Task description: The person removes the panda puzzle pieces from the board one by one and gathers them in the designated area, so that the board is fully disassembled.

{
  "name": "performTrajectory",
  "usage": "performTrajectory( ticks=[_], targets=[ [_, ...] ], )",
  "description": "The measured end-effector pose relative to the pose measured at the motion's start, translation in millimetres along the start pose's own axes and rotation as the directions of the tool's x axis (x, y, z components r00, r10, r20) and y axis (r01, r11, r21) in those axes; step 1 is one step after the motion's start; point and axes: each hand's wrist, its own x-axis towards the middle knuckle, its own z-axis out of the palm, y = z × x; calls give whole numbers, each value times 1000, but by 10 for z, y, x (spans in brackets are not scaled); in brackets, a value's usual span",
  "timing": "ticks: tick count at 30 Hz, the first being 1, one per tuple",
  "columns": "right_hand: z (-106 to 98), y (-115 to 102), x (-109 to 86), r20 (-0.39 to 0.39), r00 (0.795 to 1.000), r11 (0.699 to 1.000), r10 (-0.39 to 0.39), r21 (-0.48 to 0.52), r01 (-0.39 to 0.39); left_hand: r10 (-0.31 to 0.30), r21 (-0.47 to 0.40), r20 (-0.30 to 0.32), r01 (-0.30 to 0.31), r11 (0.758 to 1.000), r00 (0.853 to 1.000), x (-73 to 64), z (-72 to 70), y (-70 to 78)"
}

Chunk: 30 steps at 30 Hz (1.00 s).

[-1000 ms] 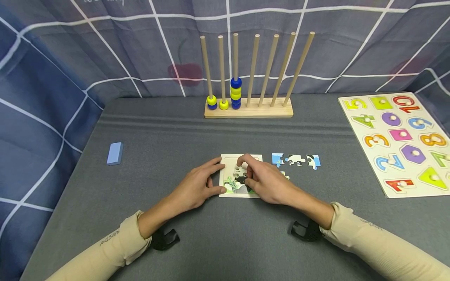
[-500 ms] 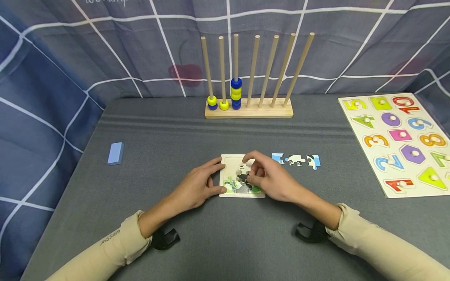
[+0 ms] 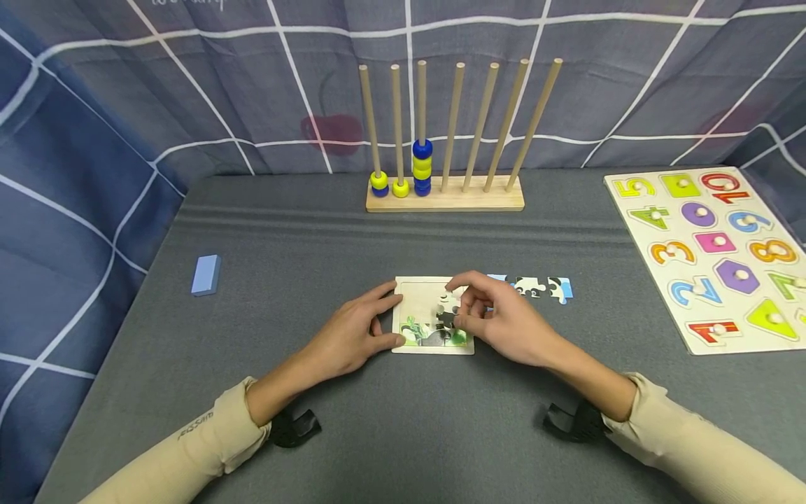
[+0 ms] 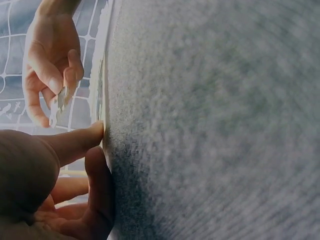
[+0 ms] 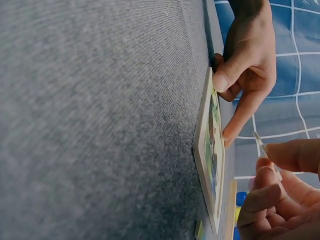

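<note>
Panda puzzle piece (image 3: 447,309), pinched in my right hand (image 3: 506,318) between thumb and fingers, is raised over the right part of the wooden puzzle tray (image 3: 415,299). My left hand (image 3: 349,332) has its fingers extended, thumb and a finger touching the tray's left edge. Green-and-grey pieces (image 3: 433,338) lie along its near side. Loose pieces (image 3: 557,289) sit just right of it; well left, a blue block (image 3: 205,275); beyond it, a peg stand (image 3: 453,201) with beads (image 3: 422,166); far right, a number board (image 3: 718,255)
</note>
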Motion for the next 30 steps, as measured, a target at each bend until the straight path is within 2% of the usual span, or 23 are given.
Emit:
performTrajectory(
  ticks=[9,17,24,30],
  targets=[
    [-74,62,-137,-15,1000,999,17,52,-16,-47,-26,-3,47,999,999,-10,8,-4],
    [-209,164,-301,-38,998,997,47,64,-45,-8,-45,13,9,999,1000,5,-6,-28],
    [-333,237,-452,-60,997,997,57,59,-54,-5,-47,26,6,999,1000,13,-13,-26],
    [-437,274,-540,-76,996,999,47,16,-46,-8,-48,23,9,999,1000,15,-10,-24]
  ],
)
